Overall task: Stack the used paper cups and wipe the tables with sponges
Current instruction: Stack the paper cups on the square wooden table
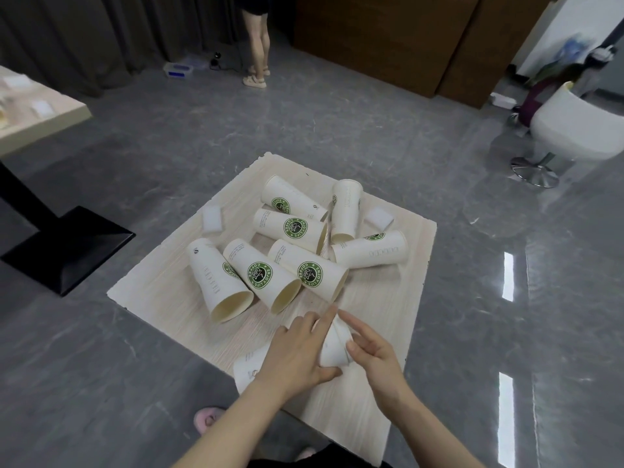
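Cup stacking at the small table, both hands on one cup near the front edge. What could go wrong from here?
1. The held cup looks creased between the left hand and right hand; it may nest badly.
2. Another cup lies at the table edge under the left wrist; a nudge might drop it.
3. Seven loose cups lie on their sides and could roll.

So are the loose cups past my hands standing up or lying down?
Lying down: all seven paper cups rest on their sides on the table, open mouths sideways.
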